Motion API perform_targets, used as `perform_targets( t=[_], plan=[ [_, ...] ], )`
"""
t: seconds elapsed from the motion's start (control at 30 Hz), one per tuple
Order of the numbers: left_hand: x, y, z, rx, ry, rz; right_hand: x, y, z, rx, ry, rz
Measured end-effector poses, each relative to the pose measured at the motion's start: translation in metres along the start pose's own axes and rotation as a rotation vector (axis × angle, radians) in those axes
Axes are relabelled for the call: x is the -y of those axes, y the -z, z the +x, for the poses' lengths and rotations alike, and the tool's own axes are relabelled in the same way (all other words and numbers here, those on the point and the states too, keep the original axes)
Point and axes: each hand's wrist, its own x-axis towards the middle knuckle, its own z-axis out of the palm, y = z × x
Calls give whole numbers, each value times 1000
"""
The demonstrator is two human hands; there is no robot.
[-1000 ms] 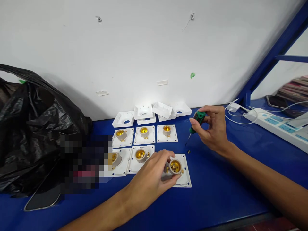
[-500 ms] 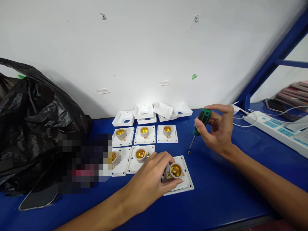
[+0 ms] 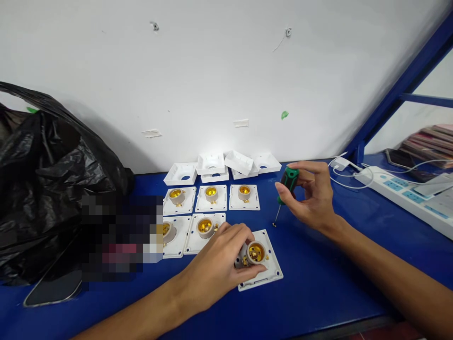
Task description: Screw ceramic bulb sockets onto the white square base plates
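My left hand (image 3: 217,264) is closed round a beige lamp socket (image 3: 255,253) with a brass inside, seated on a white square plate (image 3: 270,275) that lies tilted on the blue table. My right hand (image 3: 311,196) pinches a small green-handled screwdriver (image 3: 286,186), held upright with its tip pointing down at a tiny dark screw (image 3: 273,225) on the table, just right of the plate.
Several more socket plates (image 3: 211,198) lie in two rows behind my left hand, with empty white covers (image 3: 210,165) stacked along the wall. A black plastic bag (image 3: 46,174) fills the left side. A power strip (image 3: 406,191) with white cables and a blue frame post (image 3: 392,94) stand at right.
The plate under my left hand has turned a little anticlockwise and slid nearer to me. My right hand with the screwdriver has shifted slightly, its tip now lowered to the screw.
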Motion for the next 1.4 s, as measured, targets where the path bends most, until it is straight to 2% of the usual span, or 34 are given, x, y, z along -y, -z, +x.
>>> perform_targets(
  t=[0.1,0.23,0.33,0.5,0.67,0.87,1.4],
  plan=[
    [0,1,0,0,1,-4,8,-1,3,-122,-12,48],
    [-2,2,2,3,16,-12,27,-3,8,-221,-162,209],
    [-2,2,2,5,10,-7,40,-6,7,-217,-234,277],
    [0,0,1,-19,-30,46,49,-15,-4,-166,-148,240],
    [1,0,1,-20,-46,89,47,-21,-15,-97,-91,231],
    [0,1,2,-22,-61,99,45,-21,-15,-90,-32,235],
    [-2,2,2,-1,-44,88,43,-19,-19,-63,-37,258]
  ],
)
